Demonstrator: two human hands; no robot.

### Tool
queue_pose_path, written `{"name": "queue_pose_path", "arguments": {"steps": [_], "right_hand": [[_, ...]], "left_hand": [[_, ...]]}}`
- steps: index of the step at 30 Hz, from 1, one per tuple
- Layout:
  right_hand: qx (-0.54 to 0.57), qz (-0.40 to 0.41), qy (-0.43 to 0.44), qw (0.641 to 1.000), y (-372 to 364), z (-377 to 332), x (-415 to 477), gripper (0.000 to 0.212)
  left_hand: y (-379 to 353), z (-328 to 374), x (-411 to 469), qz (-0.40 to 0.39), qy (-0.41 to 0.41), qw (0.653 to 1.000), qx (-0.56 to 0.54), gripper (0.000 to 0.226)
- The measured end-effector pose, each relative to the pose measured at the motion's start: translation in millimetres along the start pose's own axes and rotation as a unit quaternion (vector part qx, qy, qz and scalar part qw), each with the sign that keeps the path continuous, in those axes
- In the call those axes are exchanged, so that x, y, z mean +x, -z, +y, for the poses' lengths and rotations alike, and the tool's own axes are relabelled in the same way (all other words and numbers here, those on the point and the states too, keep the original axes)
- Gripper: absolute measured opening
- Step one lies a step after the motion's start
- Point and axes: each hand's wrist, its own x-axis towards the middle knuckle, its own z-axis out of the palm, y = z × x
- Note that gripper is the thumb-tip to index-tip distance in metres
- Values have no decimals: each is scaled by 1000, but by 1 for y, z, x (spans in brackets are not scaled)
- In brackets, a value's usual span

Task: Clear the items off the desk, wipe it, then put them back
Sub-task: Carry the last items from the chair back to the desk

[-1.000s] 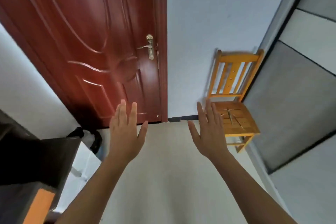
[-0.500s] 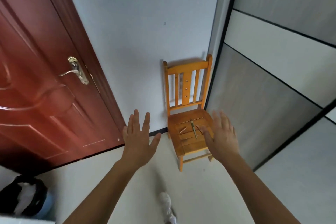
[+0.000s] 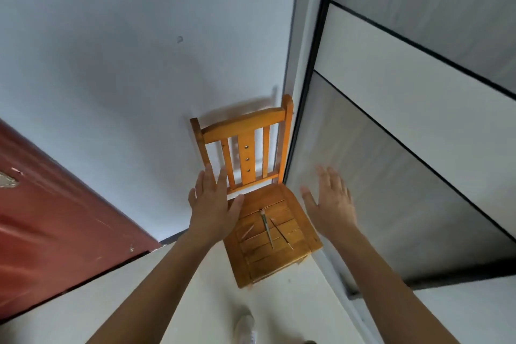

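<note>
Three slender items lie on the slatted seat of the wooden chair (image 3: 275,265): a small brush (image 3: 266,227) between two thin sticks (image 3: 248,232); the desk is out of view. Left hand (image 3: 212,207) and right hand (image 3: 332,204) are spread flat and empty before the chair, touching nothing. Likely step: fetching the parked items for return, which calls for a lower reach and a fingertip pinch.

The chair (image 3: 245,123) is orange-yellow wood, with lines across its seat and three small shiny dots down the middle bar of its back. A thin stick (image 3: 266,227) on the seat is silver-grey. The door (image 3: 55,232) is dark red-brown. The wall (image 3: 111,64) is white, a little blue. The floor (image 3: 293,301) is cream. The big panels (image 3: 391,218) are grey and white with black lines between. The shoe (image 3: 244,327) is white.
</note>
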Motion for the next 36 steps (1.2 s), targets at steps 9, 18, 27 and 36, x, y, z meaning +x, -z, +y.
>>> {"name": "queue_pose_path", "arguments": {"steps": [9, 18, 27, 36], "right_hand": [[-20, -104, 10, 994, -77, 52, 110, 69], [-15, -187, 22, 982, -238, 96, 139, 60], [-48, -263, -8, 963, -424, 136, 108, 72], [1, -197, -29, 980, -477, 161, 99, 38]], "left_hand": [[-93, 25, 72, -60, 64, 996, 3, 70], [-269, -27, 105, -112, 115, 987, 5, 64], [-440, -90, 104, -189, 174, 967, -2, 51], [-494, -108, 88, -97, 202, 967, -123, 35]]}}
